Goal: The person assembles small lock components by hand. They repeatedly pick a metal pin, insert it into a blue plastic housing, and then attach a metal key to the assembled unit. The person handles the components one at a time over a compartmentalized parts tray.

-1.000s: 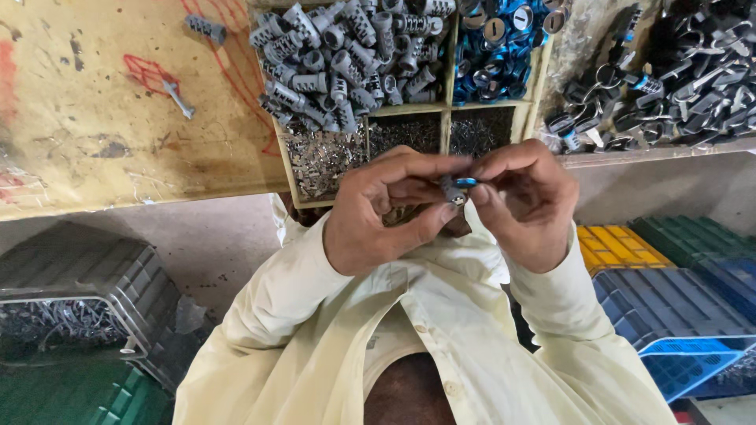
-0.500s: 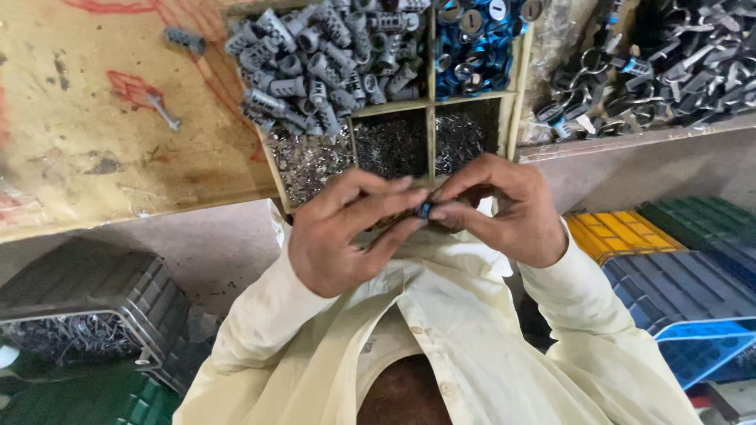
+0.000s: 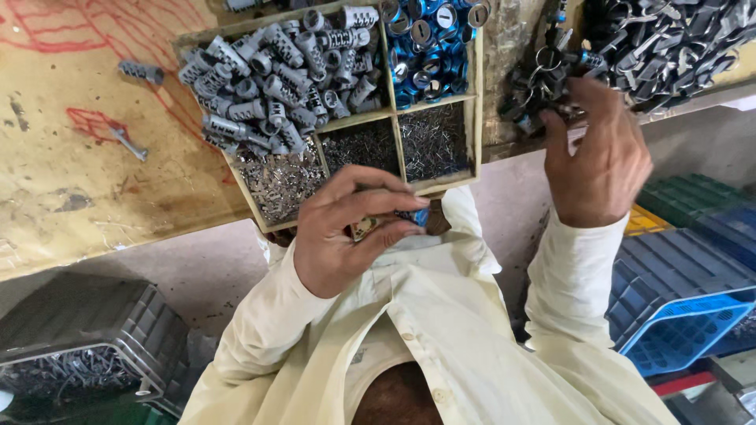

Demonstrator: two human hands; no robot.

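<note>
Crates [image 3: 677, 291] flank the bench; right hand [image 3: 600, 157] reaches into keyrings [image 3: 543, 86].

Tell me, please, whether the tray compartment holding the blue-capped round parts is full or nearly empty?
Full: the blue-capped parts are heaped across the whole compartment of the wooden tray, hiding its bottom.

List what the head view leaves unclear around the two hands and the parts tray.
- Small part in the left hand: mostly covered by the fingers; only a blue bit shows.
- Right hand fingertips: motion-blurred in the dark parts pile; any grasp is unclear.
- Tray lower compartments: contents too small to identify.
- Blue crate: cut off by the right edge.
</note>
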